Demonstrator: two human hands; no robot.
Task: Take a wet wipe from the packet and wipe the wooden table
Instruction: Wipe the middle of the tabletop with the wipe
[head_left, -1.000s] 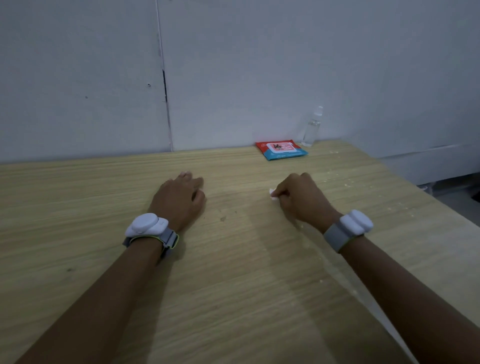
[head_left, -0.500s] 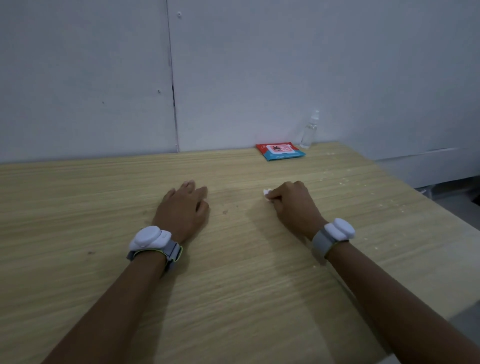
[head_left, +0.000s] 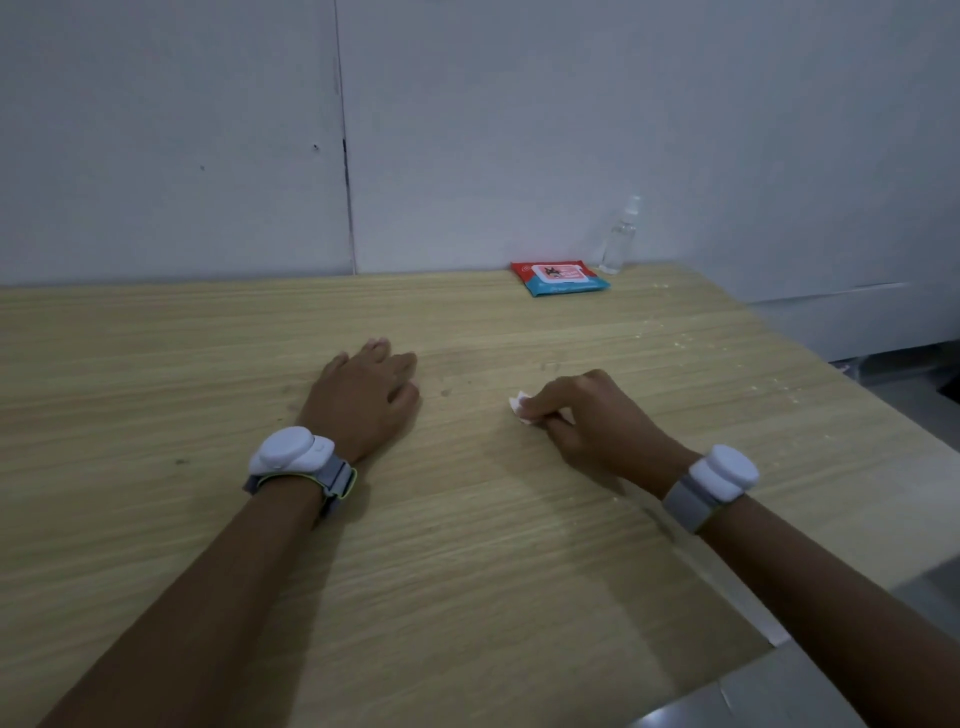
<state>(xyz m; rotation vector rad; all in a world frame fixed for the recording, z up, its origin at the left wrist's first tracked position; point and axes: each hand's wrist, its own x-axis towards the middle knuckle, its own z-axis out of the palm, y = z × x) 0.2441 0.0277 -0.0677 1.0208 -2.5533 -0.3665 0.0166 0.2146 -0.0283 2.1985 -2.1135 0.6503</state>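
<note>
A bunched wet wipe (head_left: 521, 408) is pinched by the right hand (head_left: 587, 415) against the wooden table (head_left: 467, 545); wiping is judged underway. The left hand (head_left: 363, 400) is laid flat, fingers together. Next, crumbs at the far right likely need sweeping.

A: What is the right hand (head_left: 597, 415) doing?

B: It grips a small crumpled wet wipe (head_left: 521, 409) with curled fingers and presses it on the wooden table (head_left: 467, 545). A corner of the wipe sticks out past the fingertips.

A: And the left hand (head_left: 363, 400)?

B: Palm down, flat on the table, fingers relaxed, well apart from the wipe. Both wrists carry a white device on a grey band.

A: Where is the packet?

B: The red and blue wet wipe packet (head_left: 561, 278) lies flat at the far edge by the wall, with a small clear spray bottle (head_left: 620, 241) standing upright just beside it on the right. Pale crumbs dot the table's right side.
</note>
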